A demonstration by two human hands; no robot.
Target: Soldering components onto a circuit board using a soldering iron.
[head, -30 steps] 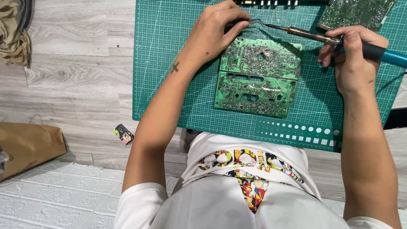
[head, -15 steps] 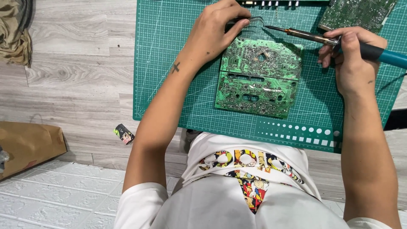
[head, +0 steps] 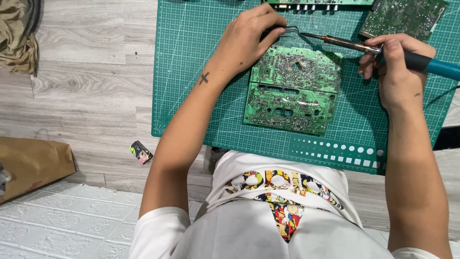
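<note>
A green circuit board (head: pixel 292 91) lies solder side up on the green cutting mat (head: pixel 191 86). My left hand (head: pixel 251 38) rests at the board's top left corner and pinches a thin wire (head: pixel 292 31) that curves out past my fingers. My right hand (head: pixel 395 67) grips a soldering iron (head: pixel 378 49) with a teal handle. The iron's metal tip points left and meets the end of the wire just above the board's top edge.
Two more circuit boards (head: pixel 402 17) lie along the mat's far edge. A small dark object (head: pixel 142 152) sits on the grey wood floor left of the mat. A brown paper bag (head: pixel 31 165) and olive cloth (head: pixel 17 33) lie at the left.
The view has shifted slightly. My hands, the wire and the iron's tip stay in nearly the same place at the board's top edge.
</note>
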